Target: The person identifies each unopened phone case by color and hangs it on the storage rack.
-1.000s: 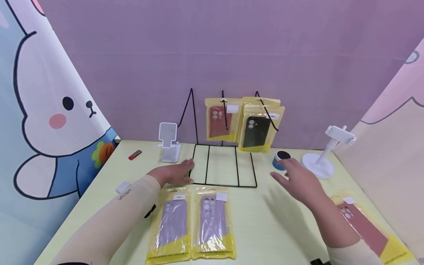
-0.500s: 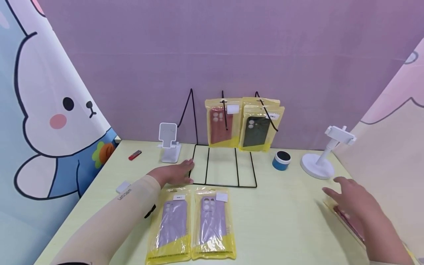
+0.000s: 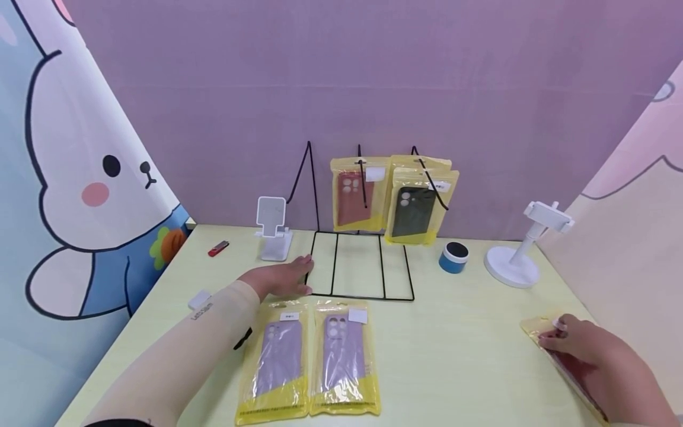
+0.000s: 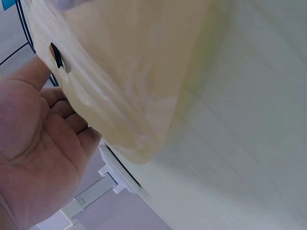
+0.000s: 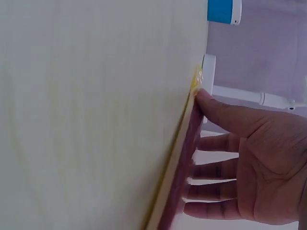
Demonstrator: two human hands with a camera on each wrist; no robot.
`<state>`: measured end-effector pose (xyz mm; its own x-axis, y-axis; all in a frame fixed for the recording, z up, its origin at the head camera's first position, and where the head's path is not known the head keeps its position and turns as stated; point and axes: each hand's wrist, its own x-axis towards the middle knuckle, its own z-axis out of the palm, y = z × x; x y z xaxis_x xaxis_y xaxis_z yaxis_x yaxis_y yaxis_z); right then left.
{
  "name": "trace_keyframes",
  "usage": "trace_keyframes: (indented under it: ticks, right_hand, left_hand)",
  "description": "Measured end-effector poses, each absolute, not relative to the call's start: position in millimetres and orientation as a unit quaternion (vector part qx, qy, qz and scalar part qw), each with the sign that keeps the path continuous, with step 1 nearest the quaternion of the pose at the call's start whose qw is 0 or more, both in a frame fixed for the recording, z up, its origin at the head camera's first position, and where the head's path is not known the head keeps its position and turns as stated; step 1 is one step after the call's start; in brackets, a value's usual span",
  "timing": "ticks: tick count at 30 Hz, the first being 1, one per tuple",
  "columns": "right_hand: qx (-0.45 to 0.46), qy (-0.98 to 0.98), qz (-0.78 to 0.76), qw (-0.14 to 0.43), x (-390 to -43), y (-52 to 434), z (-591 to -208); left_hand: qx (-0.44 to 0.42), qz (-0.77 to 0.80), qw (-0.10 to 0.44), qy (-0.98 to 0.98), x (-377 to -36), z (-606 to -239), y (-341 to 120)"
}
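A purple backdrop fills the far wall, with a cartoon rabbit banner slanting in at the left. Below them runs a pale yellow-green table. At its back stands a black wire display rack; two yellow-packaged phone cases, a reddish packet and a dark packet, hang from its hooks so their fronts face out. The person's left hand rests flat on the table, fingers straight, at the rack's near left corner, seemingly steadying it. Two lilac-case packets lie side by side in front of the rack, within easy reach. Near the table's right edge, the right hand lies on a reddish-brown case packet, fingers extended on its top and the thumb against its edge, as if to lift it. Smaller items sit behind: a white phone stand, a white clamp stand, a blue tin, a red flash drive.
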<state>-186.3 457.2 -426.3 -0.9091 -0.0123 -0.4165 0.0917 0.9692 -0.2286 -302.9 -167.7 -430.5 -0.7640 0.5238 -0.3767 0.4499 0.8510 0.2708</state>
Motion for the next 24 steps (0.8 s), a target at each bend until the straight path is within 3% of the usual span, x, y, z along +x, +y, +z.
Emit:
trace_keyframes:
  ticks: [7, 24]
  right_hand:
    - [0.007, 0.970, -0.151, 0.188, -185.3, 443.8, -423.5]
    - [-0.100, 0.982, -0.152, 0.056, -188.1, 402.7, -392.9]
  left_hand:
    - [0.251, 0.076, 0.232, 0.937, -303.6, -430.1, -166.8]
    - [0.259, 0.083, 0.223, 0.936, -304.3, -431.9, -168.9]
